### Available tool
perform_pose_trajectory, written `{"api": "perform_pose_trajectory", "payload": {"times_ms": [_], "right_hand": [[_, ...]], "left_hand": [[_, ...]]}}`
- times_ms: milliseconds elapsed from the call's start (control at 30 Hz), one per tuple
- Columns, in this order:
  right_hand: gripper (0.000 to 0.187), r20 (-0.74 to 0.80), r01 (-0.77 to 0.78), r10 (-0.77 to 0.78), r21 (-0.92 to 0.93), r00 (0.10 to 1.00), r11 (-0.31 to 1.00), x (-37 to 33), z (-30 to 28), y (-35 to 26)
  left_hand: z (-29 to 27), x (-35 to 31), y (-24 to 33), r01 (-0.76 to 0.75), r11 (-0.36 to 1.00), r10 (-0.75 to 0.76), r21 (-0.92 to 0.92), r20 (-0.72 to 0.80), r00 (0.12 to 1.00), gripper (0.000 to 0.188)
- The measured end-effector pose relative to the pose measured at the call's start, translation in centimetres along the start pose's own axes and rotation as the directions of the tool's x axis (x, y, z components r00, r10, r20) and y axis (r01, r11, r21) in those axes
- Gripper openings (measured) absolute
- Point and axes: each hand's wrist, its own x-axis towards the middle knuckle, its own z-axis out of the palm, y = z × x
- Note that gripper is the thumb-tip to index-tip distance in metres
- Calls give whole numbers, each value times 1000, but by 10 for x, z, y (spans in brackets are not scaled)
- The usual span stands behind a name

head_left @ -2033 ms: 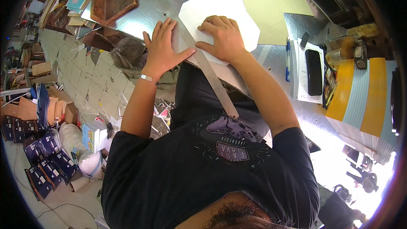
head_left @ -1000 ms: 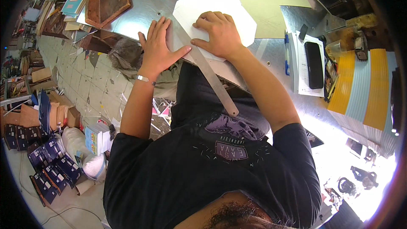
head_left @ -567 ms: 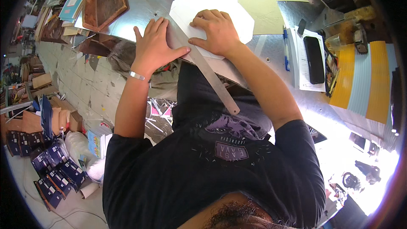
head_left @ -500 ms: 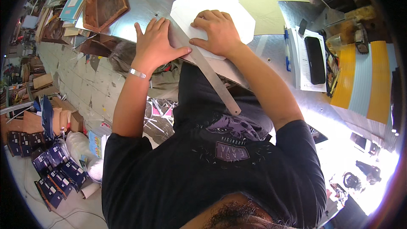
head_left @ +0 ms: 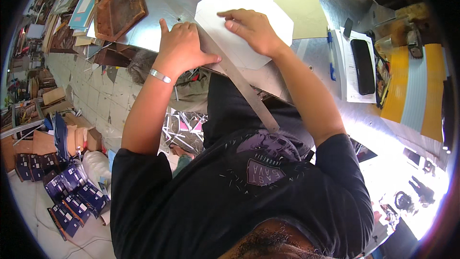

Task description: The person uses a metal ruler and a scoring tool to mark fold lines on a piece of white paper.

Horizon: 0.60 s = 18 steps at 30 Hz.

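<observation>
A long steel ruler (head_left: 247, 93) lies slantwise across the metal worktable, its near end jutting past the edge over my lap. My left hand (head_left: 184, 48) rests by the ruler's left side, fingers apart and its outstretched thumb touching the ruler. A white sheet with cut-off corners (head_left: 273, 17) lies right of the ruler, its left edge along it. Over this sheet is my right hand (head_left: 256, 31), index finger stretched left and thumb apart; nothing shows in it. Whether its fingertips touch the sheet I cannot tell.
A brown wooden box with a curved handle (head_left: 120, 9) sits at the back left. Greenish board (head_left: 311, 24) lies behind the white sheet. Rightward are a blue pen (head_left: 331, 57), papers under a black phone (head_left: 362, 67), and yellow corrugated strips (head_left: 395, 81). Paper scraps (head_left: 179, 129) litter the floor.
My right hand's fingers, spread on the sheet before, have drawn together with the index pointing left. The left hand's fingers are more bent. The whole view has shifted slightly.
</observation>
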Motion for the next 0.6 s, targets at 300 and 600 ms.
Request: {"api": "perform_pose_trajectory", "payload": {"times_ms": [300,600], "right_hand": [[48,160,-213,158,440,974,872,7,-22,4],[56,50,162,-154,-294,987,942,-9,-4,-7]], "left_hand": [[-5,-4,1,65,995,-59,-78,76,995,110],[36,-19,-6,50,965,-87,-257,-135,987,119]]}}
